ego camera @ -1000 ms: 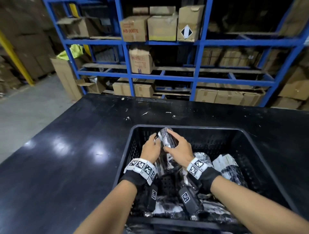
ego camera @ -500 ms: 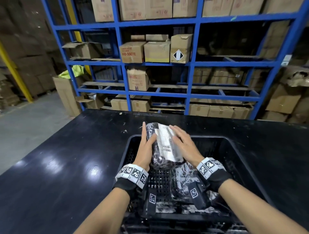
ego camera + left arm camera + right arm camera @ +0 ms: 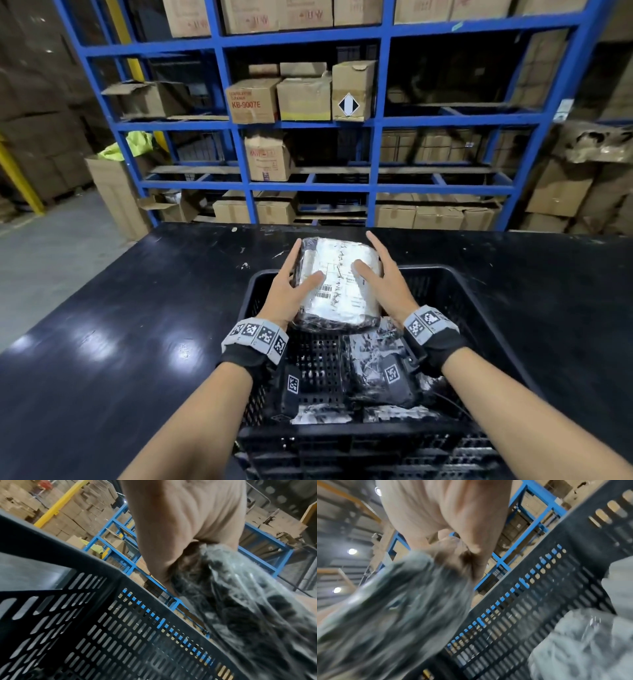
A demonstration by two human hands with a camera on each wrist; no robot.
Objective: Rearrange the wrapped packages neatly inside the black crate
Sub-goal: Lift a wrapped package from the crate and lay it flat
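The wrapped parcel (image 3: 339,308) is held above the crate (image 3: 428,270), over its far rim. It is pressed between the left hand (image 3: 284,298) and right hand (image 3: 387,291), each grip straight-fingered with thumb on top. Its long axis points away, toward the table (image 3: 137,325).

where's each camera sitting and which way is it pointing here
Head: on the head, facing forward and down at the parcel over the crate, the table and rack; forearms, left hand and right hand show.
Left wrist: on the left wrist, looking along the hand at parcel and crate wall; only that hand shows.
Right wrist: the same on the right, blurred; only that hand shows.
Shared: all three catch parcel, crate and rack.
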